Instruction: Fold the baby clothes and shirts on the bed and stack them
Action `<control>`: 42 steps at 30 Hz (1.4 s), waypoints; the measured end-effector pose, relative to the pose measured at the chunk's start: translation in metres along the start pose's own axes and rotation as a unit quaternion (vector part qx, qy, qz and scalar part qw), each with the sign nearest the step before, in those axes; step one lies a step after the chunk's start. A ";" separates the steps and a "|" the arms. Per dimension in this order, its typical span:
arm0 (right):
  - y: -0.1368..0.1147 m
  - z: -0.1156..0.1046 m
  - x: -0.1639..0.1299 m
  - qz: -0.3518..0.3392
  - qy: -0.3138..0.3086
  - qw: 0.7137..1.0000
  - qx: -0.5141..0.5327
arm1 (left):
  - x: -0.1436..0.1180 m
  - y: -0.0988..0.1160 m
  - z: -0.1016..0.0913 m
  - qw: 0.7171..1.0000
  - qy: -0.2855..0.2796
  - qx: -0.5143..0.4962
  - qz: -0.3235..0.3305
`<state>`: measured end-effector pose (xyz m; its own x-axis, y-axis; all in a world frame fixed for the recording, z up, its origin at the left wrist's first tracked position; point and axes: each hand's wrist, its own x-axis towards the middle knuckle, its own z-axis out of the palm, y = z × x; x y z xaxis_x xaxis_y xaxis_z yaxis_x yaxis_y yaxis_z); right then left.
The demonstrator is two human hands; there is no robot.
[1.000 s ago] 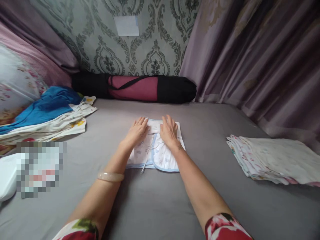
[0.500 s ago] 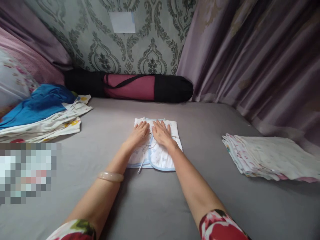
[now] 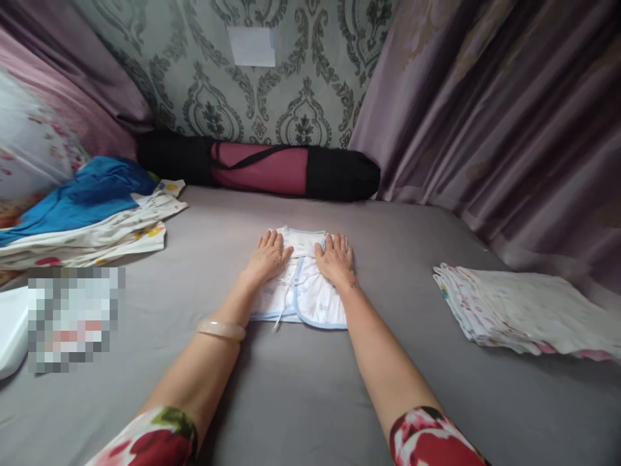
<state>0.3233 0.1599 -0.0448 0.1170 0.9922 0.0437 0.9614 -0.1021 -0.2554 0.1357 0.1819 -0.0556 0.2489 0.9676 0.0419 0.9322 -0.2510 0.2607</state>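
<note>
I rest my left hand (image 3: pixel 269 257) and right hand (image 3: pixel 336 260) flat on a small white garment (image 3: pixel 320 303) with blue edging, fingers stretched out and slightly apart; the garment lies on the gray sheet (image 3: pixel 301 395), in front of the long black-and-maroon bag (image 3: pixel 259 169). Nearer me than that bag, a folded cloth stack (image 3: pixel 528 310) sits beyond its right end, and blue cloth (image 3: pixel 92 197) lies by its left end.
</note>
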 end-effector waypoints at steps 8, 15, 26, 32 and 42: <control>-0.006 0.010 -0.004 -0.083 0.018 0.996 -0.016 | -0.007 0.020 0.000 0.994 -0.005 -0.004 0.110; -0.008 -0.015 -0.012 -0.074 -0.092 0.993 0.010 | -0.001 0.013 0.010 0.991 -0.042 -0.015 0.126; 0.046 -0.030 -0.088 -0.191 -0.088 0.977 -0.030 | -0.067 0.013 -0.007 0.952 -0.058 -0.002 0.301; 0.044 -0.024 -0.093 -0.177 -0.097 0.979 0.001 | -0.073 0.012 0.001 0.950 -0.112 -0.006 0.292; 0.071 -0.071 -0.158 -0.030 -0.083 0.996 0.014 | -0.098 -0.038 -0.016 0.951 -0.033 -0.036 0.306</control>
<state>0.3909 -0.0093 -0.0011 0.0150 0.9949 -0.0994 0.9577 -0.0429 -0.2846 0.0714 0.0976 -0.0538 0.7562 0.6374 0.1477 0.5882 -0.7611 0.2732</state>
